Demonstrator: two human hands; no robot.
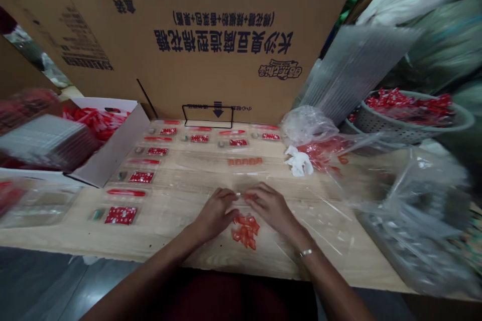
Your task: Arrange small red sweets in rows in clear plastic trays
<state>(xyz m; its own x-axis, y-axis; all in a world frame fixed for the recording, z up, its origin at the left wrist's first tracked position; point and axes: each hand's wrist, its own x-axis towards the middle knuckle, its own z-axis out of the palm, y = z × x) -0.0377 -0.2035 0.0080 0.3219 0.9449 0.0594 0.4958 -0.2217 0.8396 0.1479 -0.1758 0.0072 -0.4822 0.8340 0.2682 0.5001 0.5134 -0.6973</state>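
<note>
My left hand (217, 212) and my right hand (274, 209) are close together over the middle of the table. The fingertips of both are pinched. A tiny pale bit shows between them, too blurred to name. Just below lies a loose pile of small translucent orange-red pieces (245, 233). Beyond my hands, similar orange pieces (244, 161) sit in a neat row. To the left and behind are several clear plastic trays (124, 175), holding red slender items (126, 192) and red patterned sachets (121, 215).
A large cardboard box (222, 80) stands at the back. At left, a white carton (109, 165) holds red items and stacked clear trays (48, 138). At right are a grey basket (402, 130) of red sachets, crumpled plastic (311, 125), white tissue (299, 161) and bagged trays (417, 251).
</note>
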